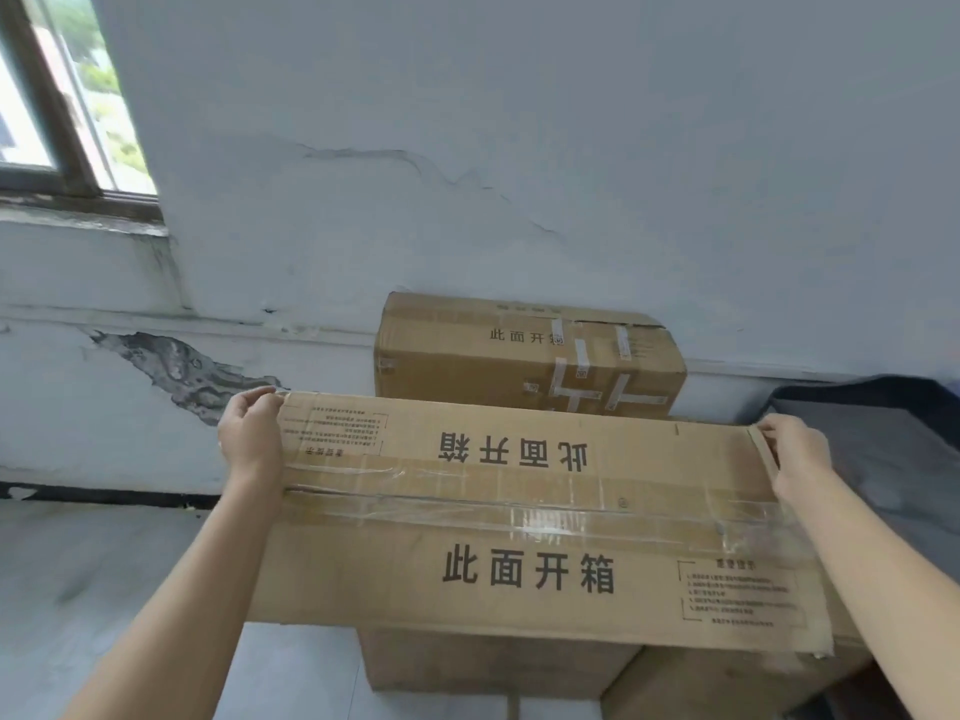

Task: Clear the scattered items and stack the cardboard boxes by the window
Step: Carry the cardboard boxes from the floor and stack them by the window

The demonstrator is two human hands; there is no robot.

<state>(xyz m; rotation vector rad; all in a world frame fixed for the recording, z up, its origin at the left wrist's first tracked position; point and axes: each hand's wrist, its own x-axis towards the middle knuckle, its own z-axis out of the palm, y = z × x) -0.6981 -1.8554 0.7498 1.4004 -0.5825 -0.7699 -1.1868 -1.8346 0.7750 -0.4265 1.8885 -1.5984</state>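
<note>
Long box [519,511] (taped), left hand [252,441] gripping one end, right hand [797,454] the other, seemingly atop lower boxes [493,662]

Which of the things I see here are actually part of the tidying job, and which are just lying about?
Part of the job: long cardboard box, held at its ends by the left hand and right hand; taped box against the wall; boxes underneath.
Just there: grey cloth; peeling wall patch.

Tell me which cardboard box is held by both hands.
The long front box, gripped at its ends by the left hand and right hand. No hand touches the box by the wall or the boxes underneath.
</note>
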